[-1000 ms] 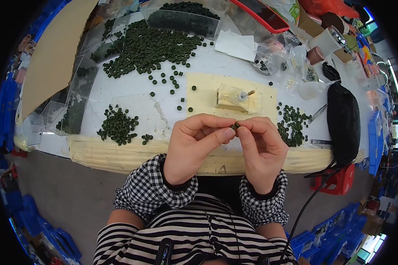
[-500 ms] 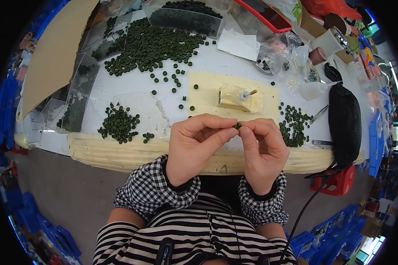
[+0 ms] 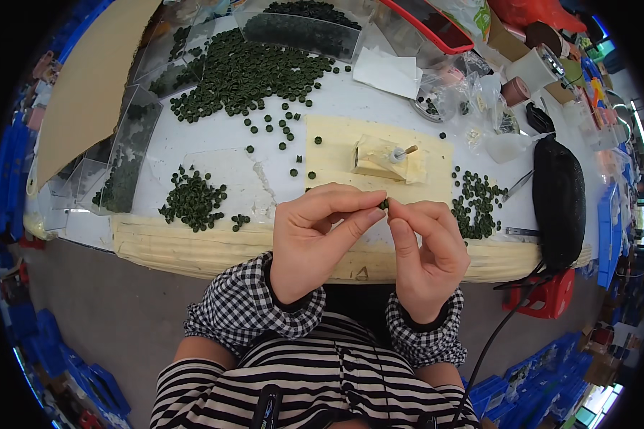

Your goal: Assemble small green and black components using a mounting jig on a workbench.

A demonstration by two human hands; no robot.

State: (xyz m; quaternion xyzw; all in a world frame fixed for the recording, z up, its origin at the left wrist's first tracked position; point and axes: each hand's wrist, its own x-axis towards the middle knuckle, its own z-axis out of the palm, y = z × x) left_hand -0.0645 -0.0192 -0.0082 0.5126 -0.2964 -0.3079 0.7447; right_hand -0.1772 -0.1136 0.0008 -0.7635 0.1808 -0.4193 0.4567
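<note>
My left hand [image 3: 313,239] pinches a small dark green round piece [image 3: 384,204] between thumb and index finger. Against its right side rests the index fingertip of my right hand [image 3: 429,250], whose thumb sits slightly lower and whose other fingers are curled. Fingertips cover most of the piece. Just beyond the hands, a cream-wrapped block [image 3: 376,166] with a short brown-tipped peg [image 3: 406,152] stands on a cream sheet [image 3: 329,154]. Similar green pieces form a small pile [image 3: 193,200] to the left and a scattered group [image 3: 477,204] to the right.
A large heap of green pieces [image 3: 257,71] spreads at the back, beside clear bins [image 3: 300,36] and a cardboard sheet [image 3: 89,86]. At right lie a black pouch [image 3: 557,200], tweezers [image 3: 516,186] and plastic bags [image 3: 479,96]. A padded edge [image 3: 193,250] runs along the table front.
My right thumb has slid down and away from the piece, while the right index finger stays against it. My left hand keeps its pinch almost unmoved.
</note>
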